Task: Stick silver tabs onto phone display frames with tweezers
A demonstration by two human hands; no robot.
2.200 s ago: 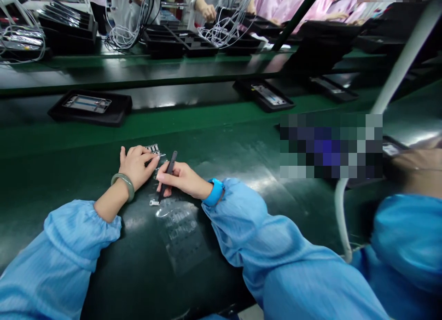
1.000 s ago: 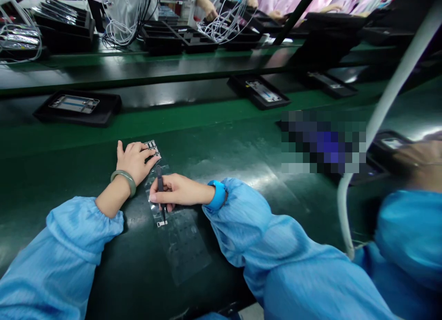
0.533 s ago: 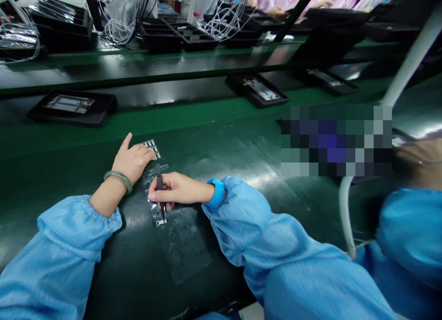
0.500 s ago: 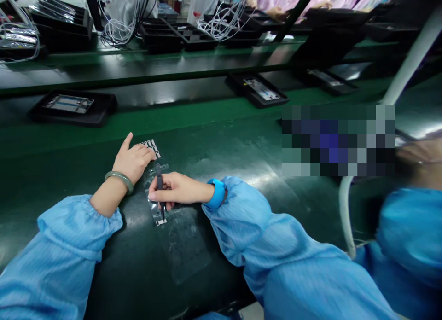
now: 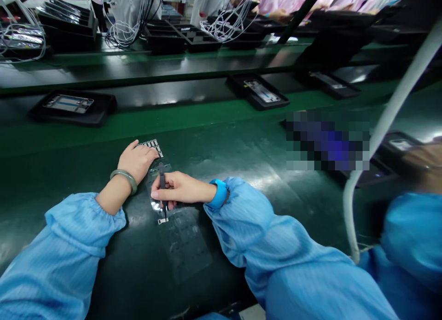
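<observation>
My left hand [image 5: 136, 162], with a green bangle at its wrist, lies palm down and open over the far end of a strip of small white label-like pieces [image 5: 158, 147]. In my right hand [image 5: 183, 187] I grip dark tweezers [image 5: 162, 175], their tips pointing down. Those tips are at a single white piece [image 5: 162, 221] near the strip's close end; whether they pinch it I cannot tell. A clear plastic sheet [image 5: 189, 260] with faint outlines lies on the dark green bench [image 5: 241, 145], beyond and beneath my right hand.
Black trays with phone-like frames stand at the far left [image 5: 69, 104], far middle [image 5: 258, 92] and far right [image 5: 331, 83]. A pale curved tube [image 5: 352, 209] rises on the right, beside a co-worker's blue sleeve [image 5: 412, 237]. Cables [image 5: 224, 25] hang at the back.
The raised finger or thumb of my left hand has come down closer to the rest of the hand. My right hand stays almost in place with the tweezers at the white piece.
</observation>
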